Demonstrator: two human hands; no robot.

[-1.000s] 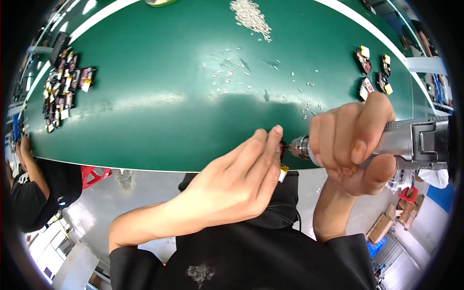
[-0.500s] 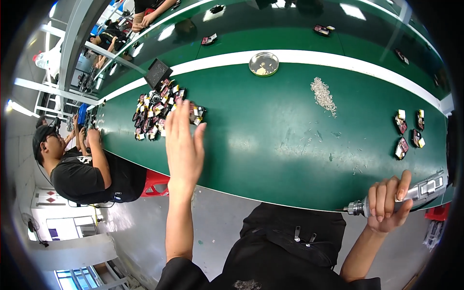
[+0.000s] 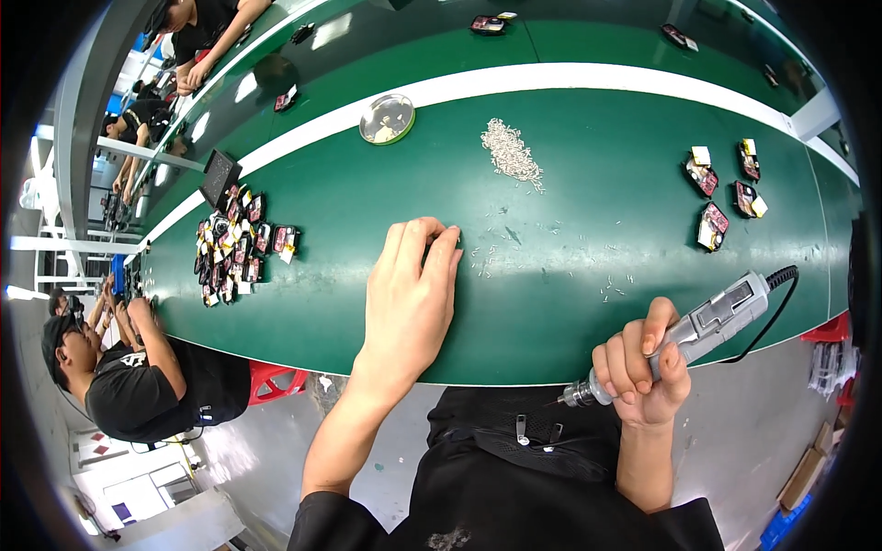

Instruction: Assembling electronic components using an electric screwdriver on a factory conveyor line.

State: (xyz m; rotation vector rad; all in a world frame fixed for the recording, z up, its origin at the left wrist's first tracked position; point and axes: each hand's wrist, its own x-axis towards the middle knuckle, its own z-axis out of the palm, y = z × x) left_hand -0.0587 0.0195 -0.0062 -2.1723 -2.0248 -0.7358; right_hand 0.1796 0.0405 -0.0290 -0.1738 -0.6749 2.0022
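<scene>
My left hand [image 3: 411, 298] is over the middle of the green table, its fingers curled down and its thumb drawn in toward them. Whatever is under its fingertips, if anything, is hidden. Small loose screws [image 3: 485, 261] lie just to the right of it, and a heap of screws [image 3: 512, 154] lies farther back. Wrapped around a grey electric screwdriver [image 3: 721, 317] is my right hand [image 3: 640, 367], at the table's near edge. The tool's bit points left and down toward my lap, and a black cord runs from its other end.
A pile of small black devices with labels [image 3: 230, 246] lies at the left, beside a black tray [image 3: 220, 178]. Several similar devices [image 3: 713, 226] stand at the right. A round tin [image 3: 387, 119] sits near the white rail [image 3: 588, 77]. A co-worker [image 3: 138, 376] sits at the left.
My left hand has come away from the device pile to the table's middle, its fingers going from stretched to curled. My right hand has brought the screwdriver leftward. The view has shifted right.
</scene>
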